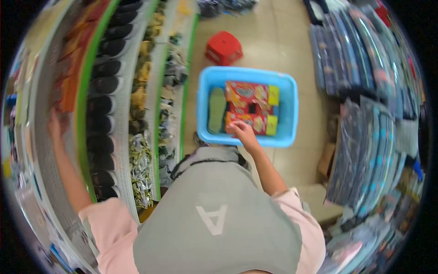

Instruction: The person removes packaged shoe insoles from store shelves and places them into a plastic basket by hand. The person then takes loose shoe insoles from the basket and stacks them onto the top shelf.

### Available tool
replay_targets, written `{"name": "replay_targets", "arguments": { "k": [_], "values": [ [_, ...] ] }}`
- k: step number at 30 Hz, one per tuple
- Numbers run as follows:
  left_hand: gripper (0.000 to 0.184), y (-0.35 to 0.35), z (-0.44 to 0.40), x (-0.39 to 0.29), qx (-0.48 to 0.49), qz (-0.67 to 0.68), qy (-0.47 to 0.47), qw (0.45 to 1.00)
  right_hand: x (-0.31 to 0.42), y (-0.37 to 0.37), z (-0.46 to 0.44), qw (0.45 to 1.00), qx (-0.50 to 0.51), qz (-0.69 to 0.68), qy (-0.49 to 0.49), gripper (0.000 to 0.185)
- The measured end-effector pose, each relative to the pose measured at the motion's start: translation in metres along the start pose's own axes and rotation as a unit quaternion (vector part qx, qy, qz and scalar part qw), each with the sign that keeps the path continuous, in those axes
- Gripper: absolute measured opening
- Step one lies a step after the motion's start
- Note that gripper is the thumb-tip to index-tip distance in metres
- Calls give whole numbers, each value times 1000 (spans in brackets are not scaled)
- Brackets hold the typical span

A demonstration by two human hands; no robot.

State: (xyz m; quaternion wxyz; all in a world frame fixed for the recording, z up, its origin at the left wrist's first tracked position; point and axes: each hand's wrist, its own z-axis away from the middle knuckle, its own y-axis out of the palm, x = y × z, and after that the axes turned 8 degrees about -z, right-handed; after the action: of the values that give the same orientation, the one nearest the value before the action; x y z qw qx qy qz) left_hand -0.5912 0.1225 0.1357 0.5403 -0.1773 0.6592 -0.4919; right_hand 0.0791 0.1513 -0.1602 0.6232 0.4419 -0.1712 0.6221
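My left hand (55, 125) reaches onto a shelf at the left, by the lower edge of an orange packet (67, 93). Its fingers are blurred, so whether they grip the packet does not show. My right hand (245, 135) is over the near side of a light blue plastic tub (292, 109), fingers loosely apart, at the lower left corner of a red and yellow box (260, 124). I cannot tell if they touch it. A similar red box (246, 92) lies just beyond. Along the tub's left inside wall is a long green item (216, 109).
A red plastic stool (223, 48) stands behind the tub on the tiled floor (278, 41). Left shelves hold a row of black rounded items (105, 84) and shiny packets (141, 169). Stacks of plastic-wrapped folded goods (365, 150) line the right side, near a cardboard box (326, 160).
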Motion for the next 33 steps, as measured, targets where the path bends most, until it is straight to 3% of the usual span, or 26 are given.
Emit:
{"name": "replay_targets", "arguments": {
  "k": [1,4,7,10,18,23,29,32,33],
  "values": [
    [75,5,23,4,-118,-42,61,990,-11,-12,0,999,-22,-19,24,30],
    [73,7,51,18,-209,-218,146,942,-31,-49,1,991,-68,-79,81,31],
    [70,14,64,37,-181,-194,180,947,-37,-75,-5,980,-90,-141,108,25],
    [65,20,73,55,-222,-274,256,900,-41,-100,-21,964,-114,-199,136,21],
    [55,28,97,48,-234,-329,232,885,-53,-152,-99,942,-147,-260,156,15],
    [48,29,85,63,-249,-378,266,851,-49,-155,-138,955,-220,-133,147,18],
    [46,38,105,45,-272,-389,217,853,-57,-160,-151,942,-228,-161,188,18],
    [45,43,121,28,-288,-408,209,841,-79,-165,-162,945,-226,-119,204,30],
    [45,43,122,25,-289,-420,202,836,-81,-166,-164,958,-193,53,206,38]
  ]
}}
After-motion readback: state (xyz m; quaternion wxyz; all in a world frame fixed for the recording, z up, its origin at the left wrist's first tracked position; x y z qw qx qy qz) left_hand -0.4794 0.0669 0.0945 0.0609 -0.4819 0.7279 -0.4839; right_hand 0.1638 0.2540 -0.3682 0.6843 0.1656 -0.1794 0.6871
